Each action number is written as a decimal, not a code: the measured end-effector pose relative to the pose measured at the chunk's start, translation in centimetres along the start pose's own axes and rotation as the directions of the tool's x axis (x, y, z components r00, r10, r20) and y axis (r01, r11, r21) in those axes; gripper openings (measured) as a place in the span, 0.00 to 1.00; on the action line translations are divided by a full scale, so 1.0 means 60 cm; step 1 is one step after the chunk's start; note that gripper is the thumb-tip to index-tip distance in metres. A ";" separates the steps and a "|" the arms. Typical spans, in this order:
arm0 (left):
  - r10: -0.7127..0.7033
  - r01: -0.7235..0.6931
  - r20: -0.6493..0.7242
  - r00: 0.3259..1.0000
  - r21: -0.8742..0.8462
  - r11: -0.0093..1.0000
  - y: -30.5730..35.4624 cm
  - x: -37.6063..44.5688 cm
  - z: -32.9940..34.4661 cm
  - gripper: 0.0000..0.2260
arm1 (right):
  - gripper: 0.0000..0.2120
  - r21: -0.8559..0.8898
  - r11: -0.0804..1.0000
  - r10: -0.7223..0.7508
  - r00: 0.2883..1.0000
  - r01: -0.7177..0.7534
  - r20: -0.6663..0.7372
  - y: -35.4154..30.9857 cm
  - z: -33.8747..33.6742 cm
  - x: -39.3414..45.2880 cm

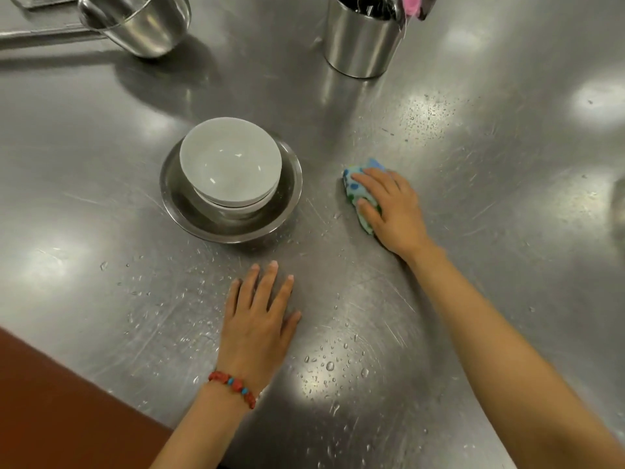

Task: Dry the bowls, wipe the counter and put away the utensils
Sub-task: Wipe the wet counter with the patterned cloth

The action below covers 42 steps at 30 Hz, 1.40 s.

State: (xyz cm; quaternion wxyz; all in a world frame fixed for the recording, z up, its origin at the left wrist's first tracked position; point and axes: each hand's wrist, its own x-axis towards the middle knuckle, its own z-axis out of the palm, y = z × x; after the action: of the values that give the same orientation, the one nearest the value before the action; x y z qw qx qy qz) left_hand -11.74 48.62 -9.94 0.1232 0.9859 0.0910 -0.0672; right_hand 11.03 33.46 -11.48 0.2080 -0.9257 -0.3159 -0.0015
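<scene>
Fingers of the right hand point(389, 211) curl over a blue-green cloth point(363, 194), pressing it to the wet steel counter point(473, 164); the left hand point(258, 319) lies flat, fingers straight. Stacked white bowls point(230, 164) sit in a metal dish point(230, 228) just left of the cloth, a steel utensil holder point(362, 42) behind.

Toward the far left corner of the counter point(473, 231), a shiny steel pot point(142, 25) casting a broad shadow. Just left of it, along the far edge, a flat metal strip point(40, 32), partly cut off. At the far edge, right of centre, something pink point(411, 3), too cropped to identify. Past the near left corner, a red-brown surface point(50, 401). Over the near edge, a bracelet point(233, 387) of red and blue beads.
</scene>
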 end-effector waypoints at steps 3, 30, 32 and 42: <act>-0.010 0.009 0.013 1.000 0.029 1.000 -0.003 -0.001 0.000 0.29 | 0.19 -0.009 0.998 0.054 0.999 -0.054 0.005 0.026 -0.008 0.085; -0.155 0.150 -0.031 0.987 -0.116 0.982 -0.093 -0.108 -0.036 0.32 | 0.20 0.008 0.997 -0.078 0.994 0.078 0.076 -0.263 0.076 -0.156; -0.140 0.136 -0.027 0.990 -0.111 0.984 -0.094 -0.110 -0.036 0.27 | 0.20 0.019 0.993 -0.120 0.987 0.119 0.109 -0.256 0.068 -0.152; -0.190 0.172 -0.093 0.977 -0.173 0.970 -0.125 -0.131 -0.029 0.20 | 0.20 0.001 0.999 -0.035 0.997 0.035 0.066 -0.299 0.082 -0.196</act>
State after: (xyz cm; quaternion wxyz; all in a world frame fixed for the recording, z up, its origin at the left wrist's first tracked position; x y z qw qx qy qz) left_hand -20.67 54.93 -8.76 0.1920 0.9622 0.1923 -0.0167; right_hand -9.55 41.31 -10.65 0.1975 -0.9196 -0.3387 0.0252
